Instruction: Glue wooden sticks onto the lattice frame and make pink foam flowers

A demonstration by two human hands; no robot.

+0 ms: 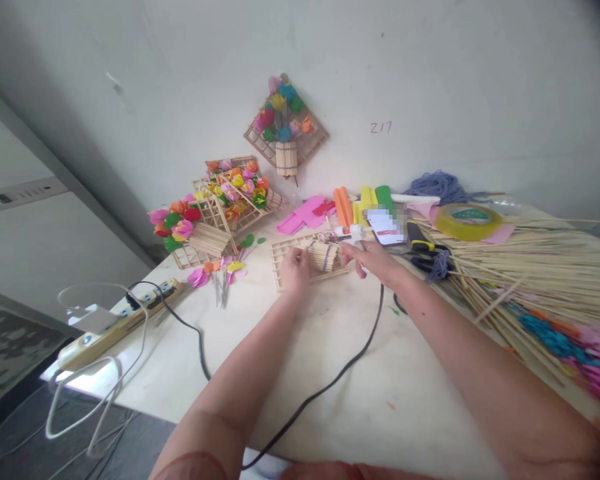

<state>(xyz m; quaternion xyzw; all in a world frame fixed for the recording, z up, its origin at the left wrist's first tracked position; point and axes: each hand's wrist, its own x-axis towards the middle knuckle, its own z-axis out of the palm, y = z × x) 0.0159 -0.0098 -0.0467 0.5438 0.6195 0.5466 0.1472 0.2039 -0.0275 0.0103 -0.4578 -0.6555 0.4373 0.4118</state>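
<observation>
One left hand (296,270): bracing nicely, its fingers clamping on the left end of a stick basket (324,256).
Right hand (373,260): gripping firmly, its fingers wrapping round a white glue gun (359,241) just beside the basket's right end.
Stick basket: lying over a wooden lattice panel (277,257) towards the far side of the bench (340,420), with purple string banding it.
Black cord (325,392): curving from below the right hand towards the near edge.
Left flank: flower panels (210,239) are piling up, loose petals (200,277) lying in front, and a power strip (123,327) is hugging the edge.
Far side: pink paper (305,217) is spreading out beside an orange crepe roll (344,208), with a phone (387,230) lying near the glue gun.
Right flank: bare sticks (535,250) are fanning out, and a tape roll (445,227) is sitting near blue-grey yarn (435,185).
Wall (180,93): above it all, a diamond-set flower panel (287,159) is hanging, bright blooms showing!
</observation>
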